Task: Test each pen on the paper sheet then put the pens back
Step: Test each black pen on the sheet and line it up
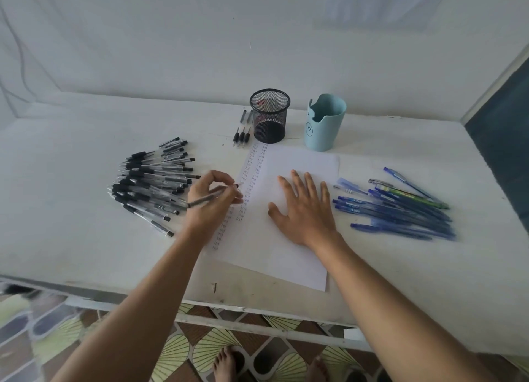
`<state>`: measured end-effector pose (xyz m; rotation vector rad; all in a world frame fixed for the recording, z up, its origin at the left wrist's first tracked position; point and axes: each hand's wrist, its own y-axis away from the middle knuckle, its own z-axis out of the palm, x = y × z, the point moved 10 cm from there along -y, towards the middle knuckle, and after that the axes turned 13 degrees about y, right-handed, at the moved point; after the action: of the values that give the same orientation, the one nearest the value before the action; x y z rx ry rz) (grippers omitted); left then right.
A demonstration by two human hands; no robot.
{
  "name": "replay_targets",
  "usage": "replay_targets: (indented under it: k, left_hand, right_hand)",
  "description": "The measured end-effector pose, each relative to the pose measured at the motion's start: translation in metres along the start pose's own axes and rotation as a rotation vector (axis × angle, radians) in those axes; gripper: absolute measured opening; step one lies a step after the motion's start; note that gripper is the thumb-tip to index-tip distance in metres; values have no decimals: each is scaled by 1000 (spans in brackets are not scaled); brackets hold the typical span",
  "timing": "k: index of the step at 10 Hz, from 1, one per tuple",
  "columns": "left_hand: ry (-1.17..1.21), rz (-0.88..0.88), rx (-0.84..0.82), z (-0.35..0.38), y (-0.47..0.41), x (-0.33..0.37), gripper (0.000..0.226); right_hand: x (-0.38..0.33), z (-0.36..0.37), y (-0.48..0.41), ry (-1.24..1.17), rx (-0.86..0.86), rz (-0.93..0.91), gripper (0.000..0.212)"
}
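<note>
The black pen pile [154, 184] lies just left of the left hand [211, 201], the nearer one. That hand pinches a pen [206, 199] (tip angled up-right onto the paper sheet [272, 261]). The right hand [303, 209] lies flat there, fingers spread.

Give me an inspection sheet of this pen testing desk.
Surface: white table, scuffed, dark mark near front edge.
Job's things: paper sheet, two columns of test marks down its left side; black pens piled left; blue pens piled right; few loose pens beside mesh cup; blue cup next to it.
Clutter: nothing seen.
Hands: left hand grips a pen, tip over the marks; right hand flat on the sheet.
Cables: thin dark line at far left, maybe a cable.
Surroundings: white wall, patterned floor, bare feet below.
</note>
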<state>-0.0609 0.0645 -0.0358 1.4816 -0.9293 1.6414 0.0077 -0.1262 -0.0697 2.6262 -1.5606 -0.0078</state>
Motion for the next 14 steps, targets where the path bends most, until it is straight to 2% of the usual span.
replay_targets:
  k: [2, 3, 6, 9, 11, 14]
  left_hand:
    - [-126, -30, -7, 3, 3, 0, 16]
    - [-197, -24, 37, -3, 2, -1, 29]
    - [-334, 75, 20, -4, 0, -1, 25]
    - [-428, 92, -7, -1, -3, -5, 19]
    - [-424, 105, 7, -2, -2, -6, 31]
    - [-465, 116, 9, 2, -2, -3, 29]
  right_hand:
    - [0, 0, 0, 6, 2, 4, 73]
    - [0, 0, 0, 6, 2, -1, 72]
    - [0, 1, 0, 11, -5, -1, 72]
    - [0, 2, 0, 10, -11, 5, 72]
    - [1, 1, 0, 3, -5, 3, 72]
    - [0, 1, -1, 10, 4, 3, 72]
